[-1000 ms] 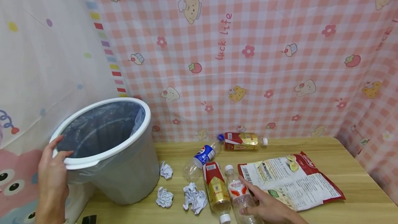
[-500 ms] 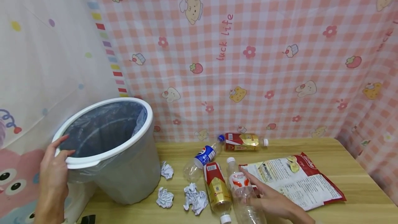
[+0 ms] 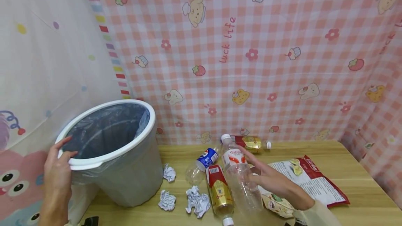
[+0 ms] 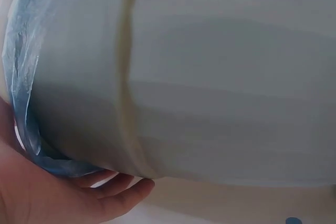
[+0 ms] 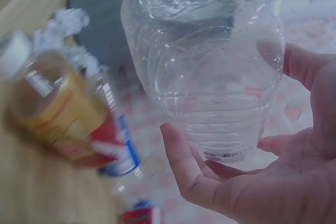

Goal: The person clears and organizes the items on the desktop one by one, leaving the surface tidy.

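My left hand (image 3: 58, 173) grips the white rim of a grey trash bin (image 3: 132, 180), thumb and forefinger over the edge. In the left wrist view the fingers of this hand (image 4: 63, 198) curl under the bin's wall (image 4: 220, 77), beside the blue liner bag (image 4: 23, 72). A clear plastic bottle (image 3: 243, 184) with a white cap and a red-and-white label is held in my right hand (image 3: 274, 179), tilted, its cap pointing away. The right wrist view shows thumb and fingers of the hand (image 5: 273, 182) around the see-through bottle (image 5: 210, 77).
Left of the held bottle lie a red-and-gold bottle (image 3: 220, 191), a Pepsi bottle (image 3: 207, 158) and crumpled paper balls (image 3: 198, 201). Behind is another red-and-gold bottle (image 3: 249, 144). A chip bag (image 3: 314, 180) lies to the right on the wooden table (image 3: 370, 184).
My right hand has lifted the clear bottle off the table and moved it forward and slightly left. The left hand keeps its grip on the bin rim.
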Demonstrator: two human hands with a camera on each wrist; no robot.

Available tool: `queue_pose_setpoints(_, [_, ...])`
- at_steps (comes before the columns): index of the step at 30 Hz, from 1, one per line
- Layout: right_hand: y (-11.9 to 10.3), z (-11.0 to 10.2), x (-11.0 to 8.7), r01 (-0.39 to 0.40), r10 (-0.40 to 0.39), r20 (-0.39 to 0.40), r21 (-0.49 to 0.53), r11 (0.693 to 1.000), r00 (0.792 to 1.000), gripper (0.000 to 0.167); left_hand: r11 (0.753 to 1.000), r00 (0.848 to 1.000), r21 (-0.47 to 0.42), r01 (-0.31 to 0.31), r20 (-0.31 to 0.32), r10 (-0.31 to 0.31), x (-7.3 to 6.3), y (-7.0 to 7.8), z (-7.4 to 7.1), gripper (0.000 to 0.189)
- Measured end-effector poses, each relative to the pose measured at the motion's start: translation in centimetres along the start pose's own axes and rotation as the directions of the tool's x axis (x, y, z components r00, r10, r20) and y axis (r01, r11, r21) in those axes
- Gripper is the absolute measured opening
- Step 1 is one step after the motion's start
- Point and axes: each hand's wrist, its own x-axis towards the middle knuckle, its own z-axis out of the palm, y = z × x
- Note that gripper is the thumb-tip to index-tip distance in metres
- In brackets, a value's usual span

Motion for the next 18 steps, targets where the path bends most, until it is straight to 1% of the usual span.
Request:
queue_pose_setpoints(4, [-2.1, 0.2, 0.9, 0.045, -0.045, 0.019, 0.011, 0.999, 0.999, 0.082, 1.0, 1.0, 0.017, 0.004, 0.01, -0.004, 0.1, -0.1, 0.0, 0.051])
queue_pose_setpoints(8, [-4.2, 0.6, 1.9, 0.098, -0.1, 0.048, 0.044, 0.994, 0.994, 0.082, 1.0, 1.0, 0.0, 0.007, 0.015, -0.007, 0.1, -0.2, 0.0, 0.052])
queue_pose_setpoints(11, [-5.8, 1.0, 2.6, 0.108, -0.11, 0.042, 0.041, 0.993, 0.993, 0.083, 1.0, 1.0, -0.007, -0.002, 0.015, 0.002, 0.1, -0.2, -0.1, 0.053])
queue_pose_setpoints(18, [-9.2, 1.7, 4.3, 0.131, -0.133, 0.019, 0.083, 0.988, 0.991, 0.079, 0.997, 0.999, 0.074, -0.014, 0.039, 0.011, 0.0, 0.1, 0.0, 0.056])
